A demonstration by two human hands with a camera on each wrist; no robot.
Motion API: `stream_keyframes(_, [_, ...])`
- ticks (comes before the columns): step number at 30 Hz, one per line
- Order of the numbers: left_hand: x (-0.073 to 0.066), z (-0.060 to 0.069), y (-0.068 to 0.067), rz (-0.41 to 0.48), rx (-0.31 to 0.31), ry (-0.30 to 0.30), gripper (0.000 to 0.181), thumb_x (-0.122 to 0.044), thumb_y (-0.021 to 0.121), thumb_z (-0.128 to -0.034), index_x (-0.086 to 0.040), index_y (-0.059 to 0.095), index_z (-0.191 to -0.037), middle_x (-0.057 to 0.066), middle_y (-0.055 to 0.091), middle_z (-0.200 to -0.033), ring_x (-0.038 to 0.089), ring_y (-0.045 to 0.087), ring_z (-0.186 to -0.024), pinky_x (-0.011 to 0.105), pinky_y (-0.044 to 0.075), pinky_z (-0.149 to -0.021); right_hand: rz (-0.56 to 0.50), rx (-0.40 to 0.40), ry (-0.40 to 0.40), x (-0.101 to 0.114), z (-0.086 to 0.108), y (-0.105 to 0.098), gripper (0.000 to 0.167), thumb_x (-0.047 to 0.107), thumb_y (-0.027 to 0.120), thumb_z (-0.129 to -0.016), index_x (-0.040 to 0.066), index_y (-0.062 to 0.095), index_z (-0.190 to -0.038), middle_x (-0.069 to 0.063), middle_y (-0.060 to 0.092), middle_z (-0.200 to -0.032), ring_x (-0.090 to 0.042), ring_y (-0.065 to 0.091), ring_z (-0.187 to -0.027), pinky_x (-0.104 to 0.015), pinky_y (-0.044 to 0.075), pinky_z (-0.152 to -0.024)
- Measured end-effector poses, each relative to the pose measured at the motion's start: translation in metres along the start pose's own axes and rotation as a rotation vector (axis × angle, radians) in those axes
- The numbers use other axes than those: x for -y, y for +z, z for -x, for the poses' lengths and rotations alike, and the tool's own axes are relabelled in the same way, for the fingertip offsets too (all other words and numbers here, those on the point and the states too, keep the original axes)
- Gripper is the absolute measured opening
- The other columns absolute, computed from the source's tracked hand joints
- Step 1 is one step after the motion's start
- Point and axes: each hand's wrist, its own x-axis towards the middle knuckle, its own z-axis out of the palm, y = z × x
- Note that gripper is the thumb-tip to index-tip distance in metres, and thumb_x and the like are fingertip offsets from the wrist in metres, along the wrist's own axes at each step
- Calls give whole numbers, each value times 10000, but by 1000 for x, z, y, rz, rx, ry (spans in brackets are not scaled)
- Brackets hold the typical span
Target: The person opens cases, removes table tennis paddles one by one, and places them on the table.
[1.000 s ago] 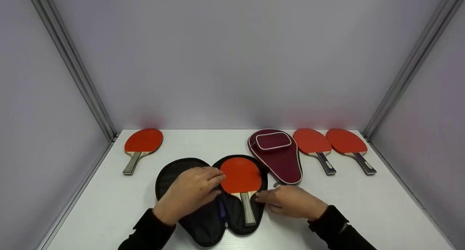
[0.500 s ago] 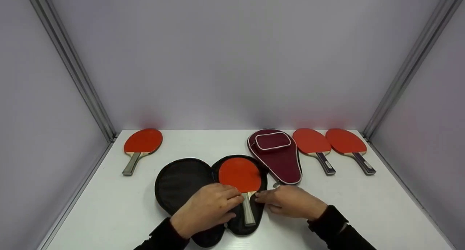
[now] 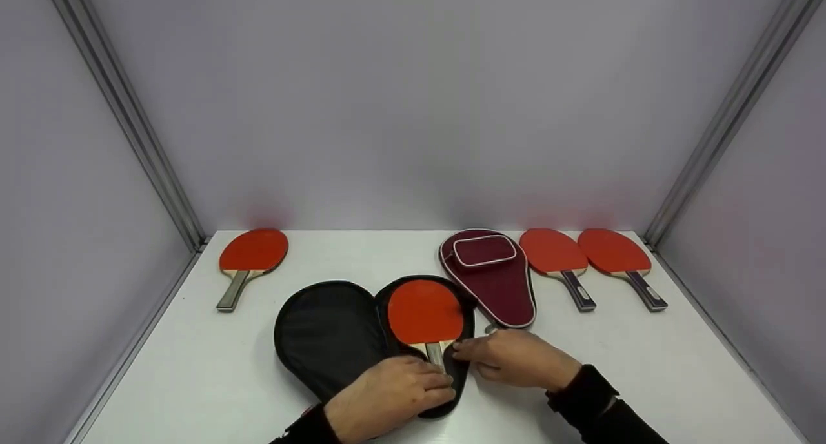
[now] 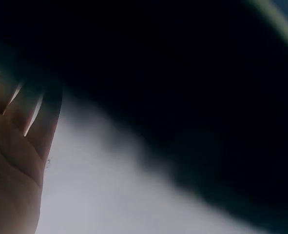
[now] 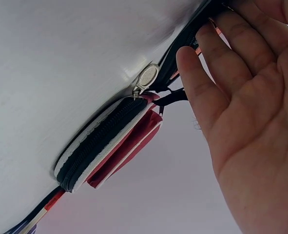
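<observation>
A table tennis paddle (image 3: 426, 312) with red rubber lies face up in the right half of an unfolded black paddle case (image 3: 326, 328). My left hand (image 3: 393, 392) rests across the lower handle and hides its end. In the left wrist view its fingers (image 4: 44, 119) look extended; a dark blurred shape covers much of that view. My right hand (image 3: 513, 357) touches the paddle's neck near the case's right edge with its fingertips. The right wrist view shows those fingers (image 5: 241, 44) fairly straight, reaching to the case's zippered edge.
A maroon paddle case (image 3: 497, 282) with white piping lies behind my right hand, its silver zipper pull (image 5: 147, 78) hanging out. Right of it are two red paddles, one nearer (image 3: 554, 250) and one farther (image 3: 614, 250). Another red paddle (image 3: 255, 250) lies at the back left of the white table.
My left hand has moved down and right, from the left edge of the paddle's blade past its neck to the handle. My right hand has stayed in place.
</observation>
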Motion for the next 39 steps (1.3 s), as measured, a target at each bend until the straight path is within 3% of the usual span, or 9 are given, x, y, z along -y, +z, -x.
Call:
stream_keyframes(3, [-1, -1, 1, 7, 70, 29, 442, -344, 767, -1152, -360, 716, -1590, -178, 739, -1606, 28, 705, -1474, 246, 598, -1209, -2, 6, 10, 1, 0, 0, 369, 139, 718, -1143, 193, 832, -1490, 18, 848, -1479, -189, 857, -1259, -401, 723, -1049])
stream_keyframes(5, [-2, -2, 2, 4, 85, 40, 454, -364, 753, -1159, -364, 698, -1610, -175, 728, -1622, 28, 696, -1488, 248, 593, -1213, -2, 10, 15, 1, 0, -1, 366, 143, 720, -1145, 195, 832, -1489, 20, 849, -1477, -187, 857, -1255, -398, 723, -1047])
stream_keyframes(15, [-4, -3, 4, -50, 20, 18, 302, -284, 820, -1113, -381, 787, -1397, -201, 804, -1368, 23, 752, -1287, 228, 636, -1042, 4, 11, 9, 1, 0, -1, 370, 146, 711, -1146, 204, 831, -1491, 19, 843, -1488, -192, 850, -1289, -405, 718, -1061])
stream_keyframes(23, [-2, 0, 0, -146, 59, 21, 222, -321, 862, -1072, -421, 797, -1259, -221, 773, -1305, 27, 732, -1221, 211, 614, -967, 17, 2, 0, 1, 0, -1, 368, 134, 704, -1144, 190, 835, -1483, 4, 842, -1491, -184, 849, -1303, -398, 715, -1080])
stream_keyframes(28, [1, 2, -8, -146, 65, 9, 242, -306, 877, -1069, -389, 768, -1268, -208, 765, -1317, 37, 717, -1241, 219, 614, -978, 6, -7, -7, 1, 0, -2, 360, 129, 713, -1145, 193, 838, -1477, 11, 850, -1474, -174, 853, -1272, -392, 720, -1059])
stream_keyframes(39, [10, 7, -18, -199, -49, -22, 222, -296, 905, -1054, -326, 743, -1202, -170, 766, -1214, 63, 717, -1151, 238, 632, -961, -7, -22, -7, 1, 0, -1, 363, 113, 719, -1137, 193, 845, -1468, 32, 854, -1462, -162, 854, -1204, -362, 724, -976])
